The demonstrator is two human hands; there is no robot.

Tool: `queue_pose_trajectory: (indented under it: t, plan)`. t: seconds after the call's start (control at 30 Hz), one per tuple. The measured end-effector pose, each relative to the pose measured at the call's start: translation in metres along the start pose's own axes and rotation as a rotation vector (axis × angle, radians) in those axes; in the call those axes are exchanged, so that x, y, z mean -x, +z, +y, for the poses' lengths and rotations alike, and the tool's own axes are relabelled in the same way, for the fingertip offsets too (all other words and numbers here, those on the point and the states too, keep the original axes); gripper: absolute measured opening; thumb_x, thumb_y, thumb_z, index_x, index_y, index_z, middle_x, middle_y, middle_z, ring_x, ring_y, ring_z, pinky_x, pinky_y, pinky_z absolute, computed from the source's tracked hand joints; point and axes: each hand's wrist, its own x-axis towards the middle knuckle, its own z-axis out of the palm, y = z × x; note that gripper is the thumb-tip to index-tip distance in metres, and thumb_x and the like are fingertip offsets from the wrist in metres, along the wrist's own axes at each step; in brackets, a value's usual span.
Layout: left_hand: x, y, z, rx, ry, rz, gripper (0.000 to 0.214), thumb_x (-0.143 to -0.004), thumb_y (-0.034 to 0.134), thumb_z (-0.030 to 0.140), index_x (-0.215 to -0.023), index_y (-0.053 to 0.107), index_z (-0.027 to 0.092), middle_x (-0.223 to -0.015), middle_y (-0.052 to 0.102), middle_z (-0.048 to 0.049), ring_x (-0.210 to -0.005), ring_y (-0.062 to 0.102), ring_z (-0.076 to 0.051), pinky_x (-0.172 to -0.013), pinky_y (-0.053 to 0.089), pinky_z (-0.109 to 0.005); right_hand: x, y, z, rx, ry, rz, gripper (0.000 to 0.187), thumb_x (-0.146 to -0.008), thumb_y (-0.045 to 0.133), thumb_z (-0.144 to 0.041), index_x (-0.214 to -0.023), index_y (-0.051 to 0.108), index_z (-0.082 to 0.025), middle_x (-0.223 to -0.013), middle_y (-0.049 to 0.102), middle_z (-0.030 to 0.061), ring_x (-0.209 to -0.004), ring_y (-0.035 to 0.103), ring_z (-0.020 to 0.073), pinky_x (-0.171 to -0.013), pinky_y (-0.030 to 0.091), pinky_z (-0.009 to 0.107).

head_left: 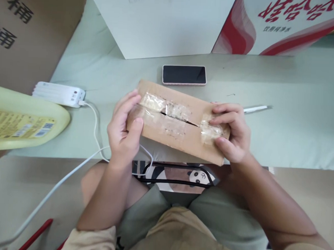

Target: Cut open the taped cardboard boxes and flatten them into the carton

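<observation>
A small brown cardboard box (180,134) lies tilted on the pale green table, its top seam covered with crumpled clear tape and partly split in the middle. My left hand (124,128) grips the box's left end, thumb on top. My right hand (233,129) holds the right end, with fingers curled over the taped edge and the thumb pressing from the near side.
A dark phone (184,74) lies just behind the box. A thin silver tool (256,108) rests to the right. A white power bank (59,93) with a cable and a yellow bottle (23,124) sit at left. Cartons stand along the back.
</observation>
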Motion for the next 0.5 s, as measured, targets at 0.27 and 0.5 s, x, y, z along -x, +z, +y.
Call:
queue_pose_trajectory:
  t: [0.27, 0.5]
  plan:
    - [-0.004, 0.014, -0.002, 0.036, 0.079, 0.083, 0.025, -0.097, 0.064, 0.044, -0.111, 0.08, 0.03, -0.132, 0.073, -0.0045, -0.131, 0.065, -0.027, -0.123, 0.047, -0.05, 0.004, 0.0, 0.001, -0.01, 0.042, -0.006, 0.025, -0.094, 0.057, -0.05, -0.105, 0.068, -0.031, -0.12, 0.062, 0.0083, -0.119, 0.061, 0.0326, -0.113, 0.047, 0.06]
    - [-0.002, 0.018, -0.001, 0.028, 0.057, 0.131, 0.024, -0.094, 0.062, 0.031, -0.11, 0.08, 0.026, -0.13, 0.073, -0.0064, -0.131, 0.065, -0.028, -0.123, 0.047, -0.049, 0.01, 0.018, 0.005, -0.075, 0.068, 0.145, 0.027, -0.093, 0.048, -0.049, -0.099, 0.066, -0.029, -0.128, 0.055, 0.0085, -0.128, 0.056, 0.0353, -0.114, 0.043, 0.062]
